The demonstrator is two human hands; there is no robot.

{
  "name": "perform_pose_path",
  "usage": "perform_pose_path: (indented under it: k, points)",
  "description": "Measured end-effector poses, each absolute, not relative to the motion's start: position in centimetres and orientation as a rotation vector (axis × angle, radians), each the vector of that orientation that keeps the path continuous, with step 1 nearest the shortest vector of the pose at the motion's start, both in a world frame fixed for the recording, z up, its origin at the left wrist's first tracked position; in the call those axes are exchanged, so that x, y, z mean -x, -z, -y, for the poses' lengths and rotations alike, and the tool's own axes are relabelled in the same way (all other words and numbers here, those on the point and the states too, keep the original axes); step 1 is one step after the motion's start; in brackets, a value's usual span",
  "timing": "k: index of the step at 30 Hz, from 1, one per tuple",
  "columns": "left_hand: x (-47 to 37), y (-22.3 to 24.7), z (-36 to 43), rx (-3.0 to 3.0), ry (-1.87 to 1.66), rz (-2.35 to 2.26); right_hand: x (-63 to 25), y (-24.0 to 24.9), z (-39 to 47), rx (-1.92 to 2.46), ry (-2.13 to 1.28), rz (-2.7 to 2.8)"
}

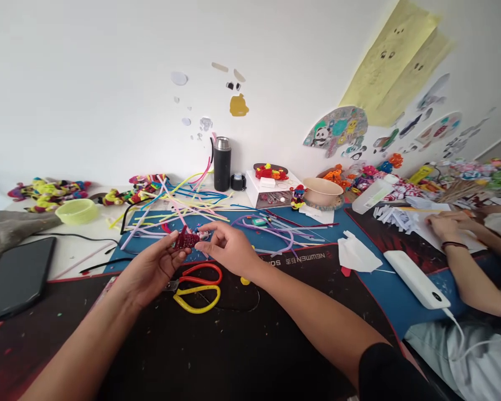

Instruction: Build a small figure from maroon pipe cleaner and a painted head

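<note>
Dark-red fuzzy piece [187,240], well right of the black phone [20,278], is clamped between the left hand's [161,264] thumb and fingers. Scissors [197,310] with looped handles lie just below that grip. The right hand [232,249] holds thumb and index slightly apart at the piece's right side; contact is unclear. Below it, bare black mat [242,351] reaches a red-trimmed edge left of the white power bank [416,280].

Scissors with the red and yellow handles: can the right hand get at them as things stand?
Probably yes: the handles lie uncovered on the dark mat, close to the right hand, with nothing between; the left hand crowds the blade end.
</note>
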State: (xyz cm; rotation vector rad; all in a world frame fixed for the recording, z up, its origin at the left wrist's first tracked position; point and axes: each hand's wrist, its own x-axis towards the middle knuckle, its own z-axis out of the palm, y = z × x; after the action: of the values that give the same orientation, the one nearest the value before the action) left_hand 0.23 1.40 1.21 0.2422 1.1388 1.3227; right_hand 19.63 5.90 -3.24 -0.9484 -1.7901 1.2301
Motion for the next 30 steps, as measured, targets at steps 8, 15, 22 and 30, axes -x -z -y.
perform_pose_path:
  k: [8, 15, 22, 30]
  points:
    - [-0.8, -1.7, -1.5, -0.197, -1.332, -1.122, -18.0, 2.4, -6.8, 0.830, -1.217, 1.913]
    - [-0.3, -0.6, -1.5, -0.245, -1.301, -1.083, -17.8, 3.7, -6.5, 0.834, -1.174, 1.953]
    - [-0.5, -0.8, -1.6, -0.245, -1.264, -1.126, -18.3, 2.9, -6.4, 0.777, -1.234, 1.948]
    - [-0.8, -1.1, -1.4, -0.231, -1.247, -1.177, -18.4, 3.1, -6.5, 0.801, -1.297, 1.942]
